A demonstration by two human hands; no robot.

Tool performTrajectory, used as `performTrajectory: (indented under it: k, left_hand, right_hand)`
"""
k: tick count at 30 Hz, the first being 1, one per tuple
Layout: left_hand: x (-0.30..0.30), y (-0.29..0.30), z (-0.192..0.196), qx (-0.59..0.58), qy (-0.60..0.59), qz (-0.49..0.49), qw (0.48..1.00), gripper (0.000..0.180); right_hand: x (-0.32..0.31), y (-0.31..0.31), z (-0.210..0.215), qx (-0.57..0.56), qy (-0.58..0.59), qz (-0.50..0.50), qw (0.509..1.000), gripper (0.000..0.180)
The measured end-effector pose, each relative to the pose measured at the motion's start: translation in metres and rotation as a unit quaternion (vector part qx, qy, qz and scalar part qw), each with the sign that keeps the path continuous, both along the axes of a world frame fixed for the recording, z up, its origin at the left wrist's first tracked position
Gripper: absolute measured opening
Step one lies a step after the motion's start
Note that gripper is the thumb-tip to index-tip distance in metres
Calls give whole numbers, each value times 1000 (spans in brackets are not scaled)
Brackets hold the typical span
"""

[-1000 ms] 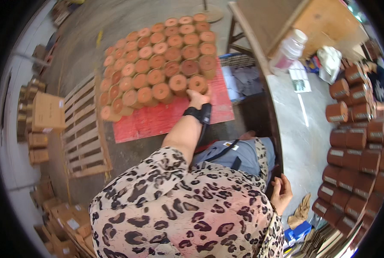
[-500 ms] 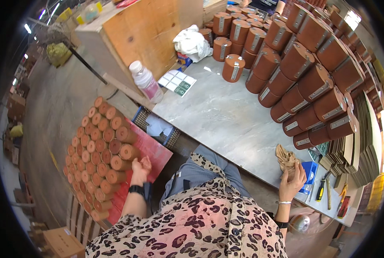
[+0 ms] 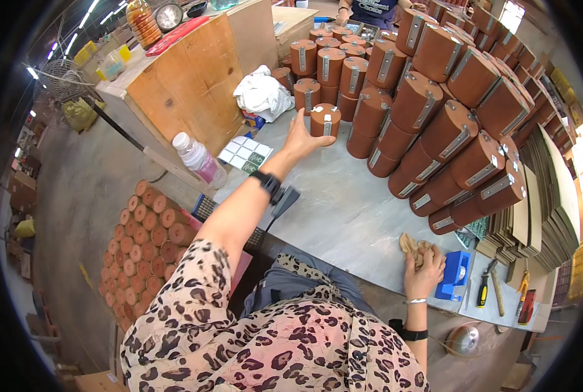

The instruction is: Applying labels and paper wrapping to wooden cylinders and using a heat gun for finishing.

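My left hand (image 3: pixel 299 138) reaches across the table to a brown cylinder (image 3: pixel 326 117) with a metal strip, standing upright in front of the stacks. The fingers are spread along its left side and the thumb stretches across its lower front; whether they touch it is hard to tell. At the table's near edge, my right hand (image 3: pixel 423 274) is closed on a crumpled tan cloth (image 3: pixel 407 244). Just right of that hand sits a blue tape dispenser (image 3: pixel 453 276).
Stacked brown cylinders (image 3: pixel 417 104) fill the table's back and right. A bottle (image 3: pixel 198 159), a label sheet (image 3: pixel 244 154) and a white cloth (image 3: pixel 263 95) lie left. Screwdriver (image 3: pixel 483 287) and hammer (image 3: pixel 498 291) lie right. Clay-coloured cylinders (image 3: pixel 144 242) are piled low left. Another person (image 3: pixel 373 12) is behind.
My left hand has swung from the red board beside the pile at lower left up to the lone brown cylinder. My right hand has closed further around the tan cloth. The view has shifted.
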State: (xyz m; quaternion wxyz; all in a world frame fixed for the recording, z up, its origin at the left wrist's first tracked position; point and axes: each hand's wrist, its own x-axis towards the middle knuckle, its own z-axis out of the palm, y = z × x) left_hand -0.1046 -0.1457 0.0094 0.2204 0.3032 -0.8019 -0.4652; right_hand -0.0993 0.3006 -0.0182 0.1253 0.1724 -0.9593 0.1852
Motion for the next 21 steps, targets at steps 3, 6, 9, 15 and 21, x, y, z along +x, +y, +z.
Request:
performTrajectory:
  k: [3,6,9,15,21]
  left_hand:
    - [-32,1,-11,-15,44,28,999,119]
    - [-29,-1,-22,-8,42,-15,999,101]
    - [10,35,-15,36,61,-106,992,87]
    - [111,137,-6,106,93,-256,956,85]
    - [118,164,-16,56,134,-201,969,82]
  right_hand:
    - [17,4,6,3,22,-20,1000,38]
    - [17,6,13,8,-2,-36,999,34]
    - [0,17,5,-37,60,83,994,24]
    - [-9,-24,47,-177,-155,143,961,19]
    - [1,-150,81,-231,92,389,887,20]
